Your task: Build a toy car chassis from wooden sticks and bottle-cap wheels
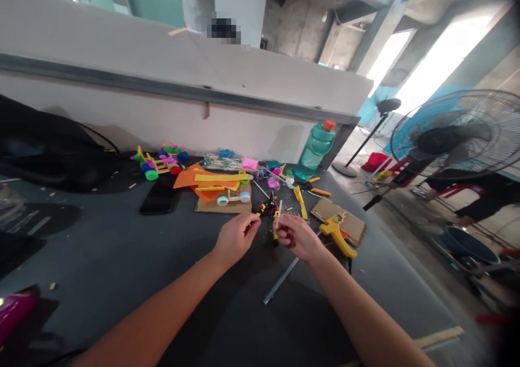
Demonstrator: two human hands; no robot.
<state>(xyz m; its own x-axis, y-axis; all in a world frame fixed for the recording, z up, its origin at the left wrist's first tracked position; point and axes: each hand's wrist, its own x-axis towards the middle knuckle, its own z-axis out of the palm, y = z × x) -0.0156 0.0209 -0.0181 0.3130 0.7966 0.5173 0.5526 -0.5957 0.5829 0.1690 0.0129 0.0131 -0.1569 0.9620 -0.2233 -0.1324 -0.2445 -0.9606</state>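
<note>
My right hand point(298, 237) pinches a short wooden stick point(279, 213) upright between thumb and fingers. Close by on the left, my left hand point(239, 235) is closed with fingertips pressed together; whatever they may hold is hidden. Just beyond both hands lie pliers point(262, 209) with yellow, red and black handles, partly covered by my right hand. A yellow glue gun point(336, 236) rests to the right, partly on a piece of cardboard point(353, 222). From beneath my right hand a long translucent stick point(282, 280) runs toward me on the dark table point(195, 313).
Behind the hands are orange sheets point(184, 179), a wheeled piece with bottle-cap wheels point(233, 196), and a phone point(159, 196). A colourful wheeled model point(160, 164), a green bottle point(316, 150) and orange-handled pliers point(320, 191) stand or lie farther back. A fan point(442, 137) is at right.
</note>
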